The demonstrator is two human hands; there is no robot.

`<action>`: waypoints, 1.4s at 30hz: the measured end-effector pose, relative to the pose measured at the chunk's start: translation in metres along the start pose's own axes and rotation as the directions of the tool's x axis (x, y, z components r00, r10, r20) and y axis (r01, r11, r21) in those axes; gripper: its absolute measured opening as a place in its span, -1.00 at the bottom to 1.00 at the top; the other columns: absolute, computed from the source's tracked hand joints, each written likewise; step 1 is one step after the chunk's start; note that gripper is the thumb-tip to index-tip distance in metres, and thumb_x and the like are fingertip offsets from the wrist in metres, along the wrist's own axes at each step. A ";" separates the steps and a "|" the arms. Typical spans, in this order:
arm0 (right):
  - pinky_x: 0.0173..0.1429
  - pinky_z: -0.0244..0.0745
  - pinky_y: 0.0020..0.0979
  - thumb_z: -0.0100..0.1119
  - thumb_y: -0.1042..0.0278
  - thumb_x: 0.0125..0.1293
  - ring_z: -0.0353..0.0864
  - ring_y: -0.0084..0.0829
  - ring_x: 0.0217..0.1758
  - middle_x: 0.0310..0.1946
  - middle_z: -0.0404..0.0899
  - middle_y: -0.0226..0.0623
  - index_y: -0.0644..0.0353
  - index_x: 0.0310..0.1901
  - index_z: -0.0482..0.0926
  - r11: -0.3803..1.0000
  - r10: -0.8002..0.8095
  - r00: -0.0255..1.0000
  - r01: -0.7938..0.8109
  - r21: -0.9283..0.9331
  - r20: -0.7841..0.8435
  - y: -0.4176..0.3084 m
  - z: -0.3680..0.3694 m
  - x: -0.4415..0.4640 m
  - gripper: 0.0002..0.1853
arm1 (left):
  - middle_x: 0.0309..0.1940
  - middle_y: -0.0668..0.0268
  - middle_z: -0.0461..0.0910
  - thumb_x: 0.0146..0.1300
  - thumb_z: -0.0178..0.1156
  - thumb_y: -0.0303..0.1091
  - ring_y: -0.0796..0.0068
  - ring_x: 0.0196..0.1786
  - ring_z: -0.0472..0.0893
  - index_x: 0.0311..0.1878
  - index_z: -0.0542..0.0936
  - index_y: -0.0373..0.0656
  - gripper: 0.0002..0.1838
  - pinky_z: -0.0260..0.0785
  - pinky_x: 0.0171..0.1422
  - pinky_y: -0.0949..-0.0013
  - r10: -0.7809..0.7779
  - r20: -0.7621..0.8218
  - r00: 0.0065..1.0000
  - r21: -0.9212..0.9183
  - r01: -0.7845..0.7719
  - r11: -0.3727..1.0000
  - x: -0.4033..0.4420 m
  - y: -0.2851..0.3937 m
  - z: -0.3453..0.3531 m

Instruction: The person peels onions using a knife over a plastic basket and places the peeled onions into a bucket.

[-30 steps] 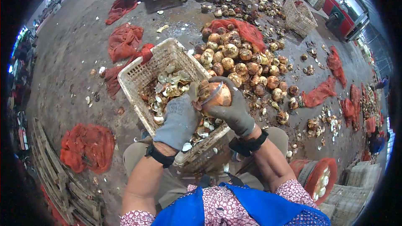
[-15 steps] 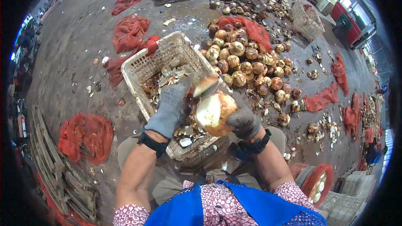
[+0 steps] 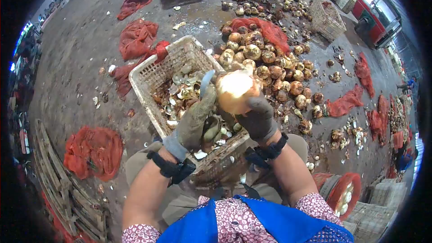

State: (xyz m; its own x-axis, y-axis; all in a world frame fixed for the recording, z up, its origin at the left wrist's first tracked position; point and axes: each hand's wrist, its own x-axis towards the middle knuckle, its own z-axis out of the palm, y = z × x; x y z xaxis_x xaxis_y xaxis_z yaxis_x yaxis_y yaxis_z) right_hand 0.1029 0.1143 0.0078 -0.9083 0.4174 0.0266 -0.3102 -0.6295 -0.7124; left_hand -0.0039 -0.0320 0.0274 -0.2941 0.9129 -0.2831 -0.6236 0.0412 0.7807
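My right hand [image 3: 257, 119], in a dark grey glove, is closed around a large, partly peeled onion [image 3: 236, 93]. Its pale top shines brightly above the crate. To the left of the onion, my gloved left hand [image 3: 194, 121] grips a knife whose curved blade [image 3: 207, 81] points upward. The handle is hidden in the fingers. Blade and onion are close together; I cannot tell whether they touch. Beneath both hands stands a dirty white plastic crate [image 3: 146, 74] with peelings [image 3: 182, 87] inside.
Beyond the crate lies a heap of unpeeled onions [image 3: 267, 57] partly under red netting [image 3: 265, 29]. Red mesh sacks [image 3: 93, 152] and wooden slats [image 3: 54, 171] lie at left. At lower right, a netted container [image 3: 344, 198] holds pale peeled onions. Another crate [image 3: 326, 20] stands farther back.
The onion has risen away from my body and its bright pale top now shows. My left hand has dropped and turned, bringing the blade from over the onion to upright at its left.
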 end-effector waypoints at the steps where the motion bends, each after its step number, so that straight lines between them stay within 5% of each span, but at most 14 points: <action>1: 0.33 0.41 -0.24 0.33 0.23 -0.02 0.53 -0.25 0.21 0.15 0.51 -0.19 0.28 0.32 0.28 0.998 -0.018 0.999 0.019 -0.061 0.030 0.002 0.006 0.003 -0.18 | -0.35 0.45 0.63 0.48 -0.10 0.12 0.81 -0.73 0.27 0.33 0.38 -0.14 -0.41 0.04 -0.74 0.64 0.004 -0.007 1.000 0.000 -0.004 1.000 0.001 -0.002 -0.002; 4: 0.37 0.34 -0.25 0.45 0.29 -0.03 0.47 -0.33 0.25 0.18 0.47 -0.21 0.29 0.33 0.26 0.951 0.072 0.997 -0.064 -0.303 0.016 -0.013 0.019 0.003 -0.14 | -0.18 0.41 0.66 0.47 -0.06 0.14 0.77 -0.59 0.46 0.32 0.37 -0.18 -0.38 0.21 -0.65 0.66 0.240 -0.269 0.933 0.070 -0.230 0.971 0.014 -0.006 0.005; 11: 0.38 0.33 -0.32 0.59 0.31 -0.03 0.37 -0.37 0.32 0.27 0.38 -0.21 0.29 0.38 0.18 0.642 0.036 0.973 0.152 -0.752 0.227 -0.014 0.000 0.006 -0.03 | -0.21 0.35 0.65 0.48 -0.01 0.01 0.69 -0.42 0.57 0.19 0.49 -0.20 -0.52 0.38 -0.50 0.60 0.162 -0.100 0.982 0.399 -0.110 0.910 -0.004 -0.004 -0.026; 15: 0.34 0.42 -0.29 0.54 0.40 0.02 0.43 -0.39 0.28 0.25 0.41 -0.24 0.25 0.40 0.16 0.773 0.044 0.971 0.116 -0.624 0.236 -0.014 -0.003 0.001 -0.07 | -0.48 0.40 0.60 0.48 0.02 -0.10 0.67 -0.47 0.52 0.02 0.56 -0.12 -0.69 0.35 -0.44 0.48 0.021 -0.132 0.991 0.014 -0.020 1.000 -0.017 -0.003 -0.021; 16: 0.30 0.46 -0.31 0.54 0.40 0.02 0.47 -0.40 0.24 0.22 0.44 -0.26 0.24 0.39 0.17 0.850 0.098 0.985 -0.009 -0.527 0.140 -0.016 -0.001 0.000 -0.07 | -0.34 0.33 0.62 0.48 0.02 -0.23 0.56 -0.31 0.58 -0.04 0.57 -0.15 -0.77 0.43 -0.25 0.38 0.269 -0.030 0.963 0.710 -0.169 0.684 -0.016 -0.001 -0.022; 20: 0.25 0.47 -0.37 0.55 0.44 -0.04 0.48 -0.44 0.19 0.18 0.46 -0.28 0.20 0.38 0.21 0.832 0.167 0.986 -0.132 -0.538 0.018 -0.024 0.005 -0.003 -0.06 | -0.29 0.26 0.61 0.44 -0.03 -0.44 0.42 -0.26 0.58 -0.08 0.56 -0.23 -0.82 0.43 -0.21 0.33 0.427 0.051 0.903 0.932 -0.197 0.305 -0.028 -0.009 -0.014; 23: 0.17 0.54 -0.41 0.53 0.45 0.00 0.57 -0.47 0.10 0.11 0.54 -0.30 0.21 0.36 0.25 0.789 0.080 0.991 0.004 -0.614 0.109 -0.017 0.002 -0.008 -0.13 | -0.30 0.15 0.62 0.40 0.01 -0.43 0.24 -0.26 0.61 -0.07 0.56 -0.21 -0.83 0.45 -0.20 0.25 0.264 0.010 0.965 0.936 -0.102 0.337 -0.027 -0.007 -0.018; 24: 0.16 0.54 -0.40 0.52 0.47 0.00 0.56 -0.48 0.09 0.11 0.54 -0.31 0.21 0.36 0.25 0.786 0.043 0.986 0.068 -0.615 0.164 -0.015 0.000 -0.008 -0.13 | -0.30 0.03 0.61 0.36 0.06 -0.39 0.06 -0.24 0.61 -0.07 0.56 -0.21 -0.83 0.46 -0.20 0.20 0.207 -0.022 0.978 0.999 0.016 0.031 -0.028 -0.002 -0.014; 29: 0.19 0.52 -0.38 0.48 0.46 0.06 0.55 -0.46 0.13 0.16 0.53 -0.26 0.21 0.35 0.30 0.908 0.030 0.979 0.059 -0.416 0.203 -0.012 0.004 -0.014 -0.20 | -0.26 0.07 0.65 0.34 0.10 -0.39 0.11 -0.20 0.64 0.02 0.56 -0.23 -0.76 0.49 -0.12 0.20 0.163 0.005 0.987 0.999 -0.012 0.038 -0.036 -0.003 -0.016; 31: 0.34 0.40 -0.30 0.52 0.36 -0.12 0.46 -0.34 0.26 0.22 0.43 -0.25 0.16 0.39 0.20 0.914 0.251 0.968 -0.246 -0.323 -0.028 -0.015 0.003 -0.015 -0.02 | -0.13 0.24 0.67 0.34 0.09 -0.44 0.33 -0.09 0.64 0.15 0.51 -0.25 -0.68 0.51 0.01 0.28 0.155 0.104 0.982 0.899 -0.160 0.408 -0.035 -0.015 -0.031; 32: 0.31 0.43 -0.30 0.41 0.27 0.00 0.48 -0.32 0.25 0.18 0.48 -0.23 0.24 0.36 0.25 0.907 0.254 0.967 -0.231 -0.352 0.018 -0.012 0.003 -0.015 -0.14 | 0.00 0.34 0.61 0.33 0.10 -0.50 0.51 0.02 0.57 0.22 0.46 -0.27 -0.61 0.49 0.10 0.38 0.007 -0.037 0.999 0.753 0.023 0.658 -0.030 -0.025 -0.040; 35: 0.32 0.40 -0.31 0.30 0.14 0.08 0.49 -0.35 0.25 0.17 0.51 -0.19 0.35 0.31 0.32 0.931 0.302 0.952 -0.306 -0.201 -0.052 0.010 -0.004 -0.017 -0.23 | 0.02 0.30 0.59 0.32 0.10 -0.51 0.57 0.00 0.56 0.21 0.47 -0.26 -0.62 0.49 0.06 0.45 0.268 0.128 0.955 0.863 -0.240 0.444 -0.023 -0.041 -0.048; 38: 0.33 0.38 -0.32 0.22 0.11 0.17 0.54 -0.35 0.20 0.12 0.56 -0.20 0.37 0.22 0.42 0.969 0.208 0.978 -0.204 -0.139 0.015 0.010 0.001 -0.015 -0.35 | -0.03 0.31 0.60 0.30 0.09 -0.54 0.61 -0.05 0.55 0.21 0.48 -0.23 -0.61 0.48 0.02 0.50 0.236 0.089 0.968 0.680 -0.232 0.695 -0.017 -0.034 -0.048; 42: 0.34 0.37 -0.34 0.17 0.12 0.25 0.57 -0.37 0.16 0.10 0.58 -0.22 0.36 0.19 0.48 0.995 0.086 0.996 -0.084 -0.057 0.036 0.011 -0.007 -0.014 -0.43 | -0.05 0.32 0.59 0.32 0.09 -0.50 0.62 -0.08 0.53 0.22 0.48 -0.20 -0.62 0.47 -0.02 0.52 0.122 0.113 0.986 0.851 -0.159 0.501 -0.020 -0.021 -0.034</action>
State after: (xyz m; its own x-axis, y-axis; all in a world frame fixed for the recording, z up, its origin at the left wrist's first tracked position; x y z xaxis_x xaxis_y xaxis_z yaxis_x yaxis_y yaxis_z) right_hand 0.1142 0.1058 -0.0051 -0.9411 0.3379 -0.0091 -0.2167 -0.6239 -0.7509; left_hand -0.0093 -0.0653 -0.0026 -0.2841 0.9511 -0.1213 0.3505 0.2207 0.9102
